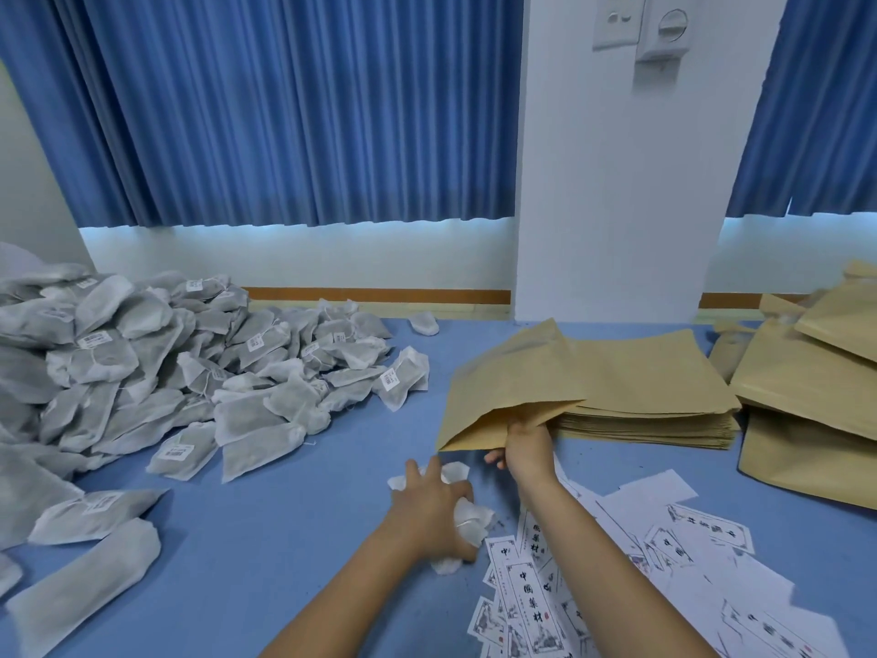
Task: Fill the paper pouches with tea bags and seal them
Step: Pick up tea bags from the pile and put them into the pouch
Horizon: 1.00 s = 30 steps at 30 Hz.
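Observation:
My left hand (pixel 434 510) grips a bunch of white tea bags (pixel 467 515) low on the blue table, its fingers spread over them. Just above and to the right, my right hand (pixel 527 446) holds a brown paper pouch (pixel 512 396) by its lower edge, lifted off a flat stack of brown pouches (pixel 664 387). The pouch's mouth faces down-left towards the tea bags. A big heap of grey-white tea bags (pixel 156 368) covers the table's left side.
Printed white labels (pixel 617 577) lie scattered at the lower right under my right forearm. More brown pouches (pixel 816 391) are piled at the far right. A white pillar (pixel 617 182) and blue curtains (pixel 284 111) stand behind the table (pixel 284 539).

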Tool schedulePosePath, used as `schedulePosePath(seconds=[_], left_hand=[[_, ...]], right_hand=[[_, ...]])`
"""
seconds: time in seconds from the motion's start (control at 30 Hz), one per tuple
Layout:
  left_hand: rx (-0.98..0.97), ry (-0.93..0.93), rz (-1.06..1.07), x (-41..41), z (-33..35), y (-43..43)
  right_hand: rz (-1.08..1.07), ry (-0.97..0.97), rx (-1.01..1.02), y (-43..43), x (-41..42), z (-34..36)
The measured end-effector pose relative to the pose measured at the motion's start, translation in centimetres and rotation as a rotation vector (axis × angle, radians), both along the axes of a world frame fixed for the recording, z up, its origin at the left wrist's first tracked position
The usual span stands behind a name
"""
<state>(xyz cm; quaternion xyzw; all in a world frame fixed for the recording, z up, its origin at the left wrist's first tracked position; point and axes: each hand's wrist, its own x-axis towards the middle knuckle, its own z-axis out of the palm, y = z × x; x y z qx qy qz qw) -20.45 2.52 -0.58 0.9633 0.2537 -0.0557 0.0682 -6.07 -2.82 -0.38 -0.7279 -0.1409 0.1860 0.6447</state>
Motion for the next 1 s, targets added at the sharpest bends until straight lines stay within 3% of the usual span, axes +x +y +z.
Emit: schedulePosePath(seconds=[0.1,0.13,0.23,0.27,0.3,0.33,0.4,0.5,0.7,0.8,0.9,1.0], left_hand=[[0.013,-0.137,0.031,-0.2,1.1,-1.6],[-0.094,-0.225,0.055,-0.2,2.0,-2.2],[-0.768,-0.572,0.127,1.2,5.6,-3.7],[-0.903,-0.667,0.146,2.0,6.3,-3.8],[-0.916,-0.731,0.175,3.0,6.7,-3.9],[-0.843,-0.769,0.215,4.1,6.8,-3.9],[-0.508,-0.782,0.295,6.2,6.4,-3.8],[-0.195,-0.770,0.196,7.9,5.4,-3.2],[-0.145,-0.667,0.183,10.5,5.9,1.0],[-0.237,-0.475,0.302,11.1,5.9,4.4],[-0.229,-0.326,0.325,10.6,5.7,7.8],[-0.180,-0.293,0.147,11.3,7.1,8.6]], right_hand=[[-0.043,0.000,0.003,-0.1,0.4,0.1],[-0.056,-0.022,-0.006,-0.3,0.8,0.0],[-0.030,0.005,0.076,-1.1,1.0,-1.0],[0.005,0.002,0.106,-1.1,0.6,-1.4],[0.037,-0.017,0.107,-0.9,0.2,-1.6],[0.041,-0.048,0.105,-0.7,-0.1,-1.7],[-0.026,-0.076,0.157,-0.1,-0.6,-1.8],[-0.060,0.023,0.271,0.0,-1.0,-1.9],[0.011,-0.142,0.196,0.3,-1.7,0.2],[0.149,-0.250,0.159,0.6,-2.5,1.1],[0.278,-0.152,0.214,1.2,-3.2,1.9],[0.184,-0.050,0.259,1.9,-2.1,2.7]])
